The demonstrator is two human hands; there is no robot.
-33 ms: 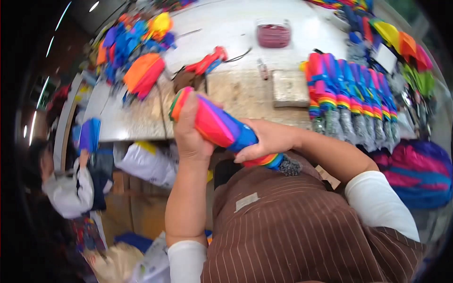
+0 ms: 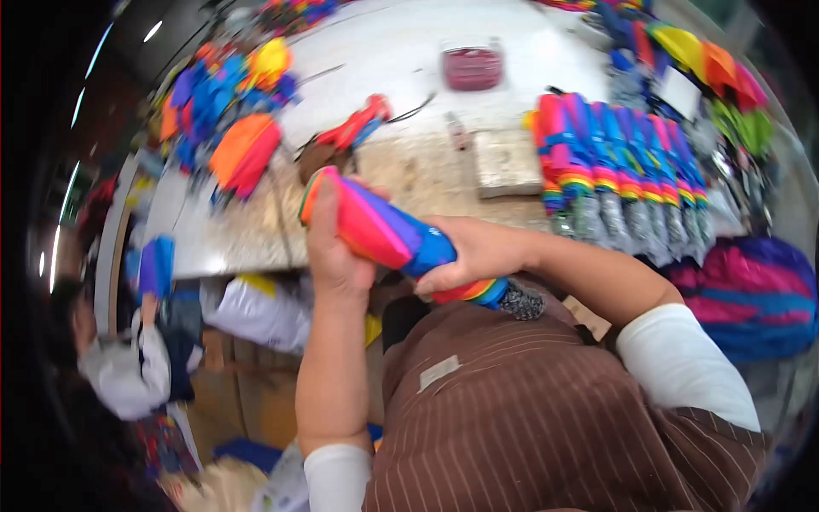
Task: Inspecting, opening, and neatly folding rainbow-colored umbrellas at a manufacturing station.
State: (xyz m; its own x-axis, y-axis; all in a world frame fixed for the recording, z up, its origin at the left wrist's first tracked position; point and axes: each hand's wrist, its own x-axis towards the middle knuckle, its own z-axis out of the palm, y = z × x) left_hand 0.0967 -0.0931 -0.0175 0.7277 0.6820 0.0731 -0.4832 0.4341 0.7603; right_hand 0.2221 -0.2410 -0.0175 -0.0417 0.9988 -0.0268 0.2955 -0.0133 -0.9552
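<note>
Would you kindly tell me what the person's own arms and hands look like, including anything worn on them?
The left hand and right hand are both without gloves. The forearms are bare up to plain white sleeves ending near the elbows. A brown garment with thin pale stripes covers the torso.

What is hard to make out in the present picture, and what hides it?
- Head view: most fingers of the left hand, hidden behind the folded rainbow umbrella.
- Head view: most fingers of the right hand, also behind the umbrella; its thumb shows.
- Head view: the pale mark on the umbrella's blue part, too small and blurred.
- Head view: the contents of the red tub, blurred.
- Head view: the colourful cloth, cut off by the top edge.
</note>
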